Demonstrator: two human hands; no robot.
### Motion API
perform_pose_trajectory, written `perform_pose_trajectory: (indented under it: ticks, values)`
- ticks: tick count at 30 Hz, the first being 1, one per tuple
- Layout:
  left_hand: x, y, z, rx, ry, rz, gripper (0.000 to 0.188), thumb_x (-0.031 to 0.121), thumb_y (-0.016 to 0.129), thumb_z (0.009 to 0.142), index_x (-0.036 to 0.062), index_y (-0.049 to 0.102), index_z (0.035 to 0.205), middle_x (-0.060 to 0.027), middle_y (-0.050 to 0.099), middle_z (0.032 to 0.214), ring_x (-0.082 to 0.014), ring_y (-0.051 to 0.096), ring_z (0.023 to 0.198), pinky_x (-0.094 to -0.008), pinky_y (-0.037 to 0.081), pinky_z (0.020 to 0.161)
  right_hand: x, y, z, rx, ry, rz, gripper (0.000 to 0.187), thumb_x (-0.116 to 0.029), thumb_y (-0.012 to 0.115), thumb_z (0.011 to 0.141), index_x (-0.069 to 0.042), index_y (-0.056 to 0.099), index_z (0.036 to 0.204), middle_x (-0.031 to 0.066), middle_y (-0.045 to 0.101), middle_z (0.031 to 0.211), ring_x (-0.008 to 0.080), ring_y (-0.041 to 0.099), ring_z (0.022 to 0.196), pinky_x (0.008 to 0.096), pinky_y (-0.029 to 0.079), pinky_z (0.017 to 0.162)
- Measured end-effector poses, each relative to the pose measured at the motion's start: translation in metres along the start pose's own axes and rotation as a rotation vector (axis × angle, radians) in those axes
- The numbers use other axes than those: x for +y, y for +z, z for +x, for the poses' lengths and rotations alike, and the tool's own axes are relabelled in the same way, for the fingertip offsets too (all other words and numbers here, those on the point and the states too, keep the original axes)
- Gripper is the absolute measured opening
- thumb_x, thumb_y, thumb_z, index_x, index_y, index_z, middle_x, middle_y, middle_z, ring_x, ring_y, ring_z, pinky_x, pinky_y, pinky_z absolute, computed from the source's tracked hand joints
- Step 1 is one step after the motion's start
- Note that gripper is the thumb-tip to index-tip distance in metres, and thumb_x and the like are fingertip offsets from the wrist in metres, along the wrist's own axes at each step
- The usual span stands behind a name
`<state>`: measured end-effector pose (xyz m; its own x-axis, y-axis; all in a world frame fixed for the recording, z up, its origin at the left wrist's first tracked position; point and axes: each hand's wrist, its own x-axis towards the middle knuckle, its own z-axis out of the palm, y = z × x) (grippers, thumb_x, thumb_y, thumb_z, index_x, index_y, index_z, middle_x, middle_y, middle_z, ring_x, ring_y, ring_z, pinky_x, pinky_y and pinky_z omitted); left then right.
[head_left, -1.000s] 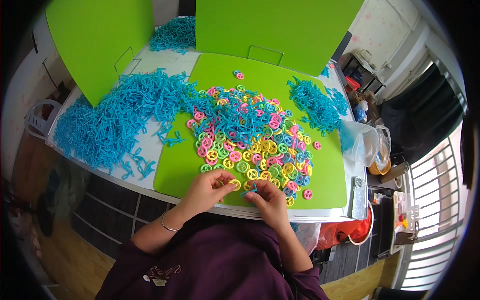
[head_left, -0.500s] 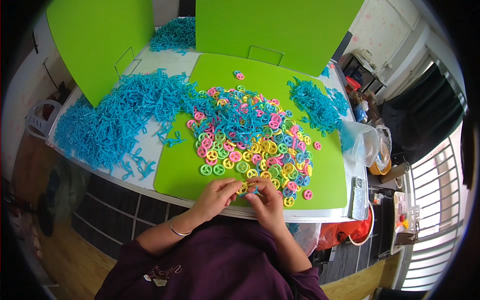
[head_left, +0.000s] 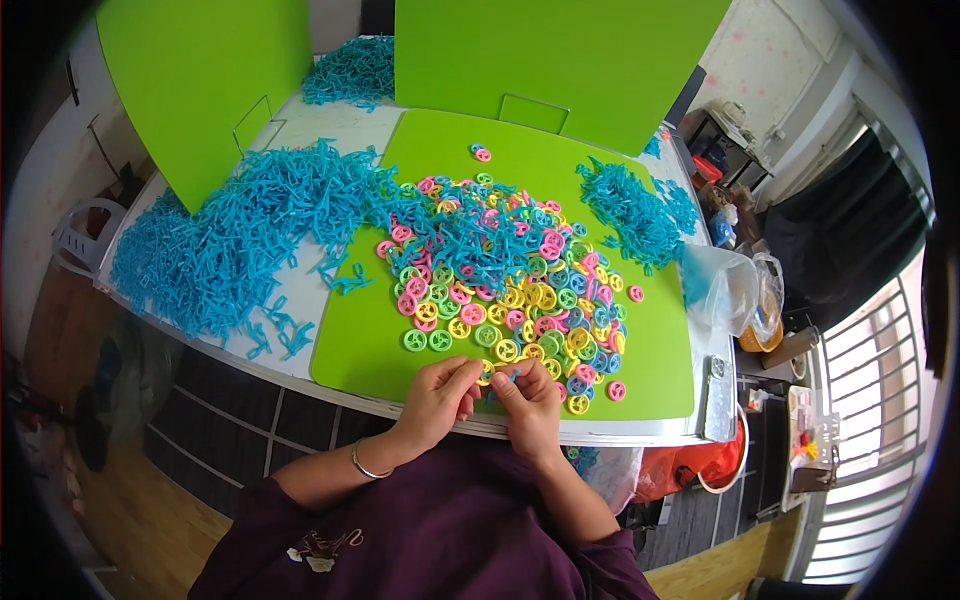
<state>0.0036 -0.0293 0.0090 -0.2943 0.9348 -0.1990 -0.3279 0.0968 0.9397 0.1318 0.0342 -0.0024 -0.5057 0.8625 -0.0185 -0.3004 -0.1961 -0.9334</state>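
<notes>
At the near edge of the green mat [head_left: 370,350], my hands meet over a small yellow plastic wheel [head_left: 485,371]. My left hand [head_left: 432,402] pinches this wheel between thumb and fingers. My right hand [head_left: 532,408] is closed on a small blue plastic piece [head_left: 513,378], held against the wheel's right side; my fingers cover most of it. Just beyond lies a pile of pink, yellow, green and blue spoked wheels [head_left: 545,297]. Thin blue plastic pieces [head_left: 480,240] are heaped on top of that pile.
A large heap of blue pieces [head_left: 230,235] covers the table's left side, with a smaller heap [head_left: 630,215] at the right. Green upright boards [head_left: 560,60] stand behind. A clear plastic container [head_left: 718,285] and a phone [head_left: 717,398] are along the right edge.
My right hand has turned slightly, and the blue piece shows less between my fingers. The yellow wheel stays in my left hand at nearly the same place.
</notes>
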Motion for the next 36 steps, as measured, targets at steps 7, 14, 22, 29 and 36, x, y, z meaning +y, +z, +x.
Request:
perform_pose_trajectory:
  ticks: [7,14,22,29,36]
  values:
    - [-0.002,0.001,0.000,-0.003,0.021,-0.049,0.034,0.029,0.050,0.096,0.0040,0.057,0.074,-0.0006,0.056,0.060,-0.0048,0.049,0.049,-0.0190,0.039,0.047,0.005,0.000,0.004,0.040,0.020,0.067,0.009,-0.009,0.062,0.089,-0.005,0.054,0.090,-0.0006,0.061,0.083,0.0043,0.055,0.073,0.0192,0.044,0.067]
    - [-0.001,0.002,-0.002,-0.006,0.007,-0.061,0.035,0.028,0.049,0.096,0.0028,0.058,0.074,-0.0009,0.058,0.062,-0.0055,0.053,0.052,-0.0196,0.041,0.048,0.005,0.001,0.004,0.055,-0.002,0.092,0.010,-0.011,0.062,0.090,-0.005,0.054,0.090,-0.0003,0.061,0.082,0.0045,0.055,0.073,0.0193,0.044,0.065]
    - [-0.011,0.005,-0.006,0.053,0.253,0.147,0.034,0.025,0.048,0.097,0.0014,0.057,0.075,-0.0007,0.056,0.061,-0.0046,0.053,0.054,-0.0185,0.040,0.049,0.002,0.007,-0.002,0.073,-0.103,-0.138,0.009,-0.007,0.061,0.089,-0.004,0.053,0.091,0.0016,0.062,0.081,0.0064,0.058,0.071,0.0204,0.045,0.065]
    - [-0.001,-0.016,0.005,0.138,0.514,0.479,0.013,0.014,0.056,0.093,0.0014,0.059,0.093,0.0013,0.049,0.070,-0.0066,0.050,0.061,-0.0204,0.043,0.053,-0.009,-0.009,0.008,-0.054,0.141,0.131,0.015,-0.012,0.058,0.092,-0.003,0.051,0.102,0.0084,0.065,0.084,0.0131,0.062,0.073,0.0241,0.047,0.067]
    - [-0.012,-0.028,0.012,-0.027,0.459,0.334,0.016,0.015,0.063,0.090,0.0006,0.064,0.096,0.0026,0.055,0.073,-0.0055,0.048,0.062,-0.0202,0.041,0.055,-0.029,-0.002,0.002,-0.130,0.305,0.180,0.035,-0.012,0.051,0.095,-0.004,0.041,0.127,0.0161,0.064,0.092,0.0223,0.064,0.075,0.0327,0.052,0.070]
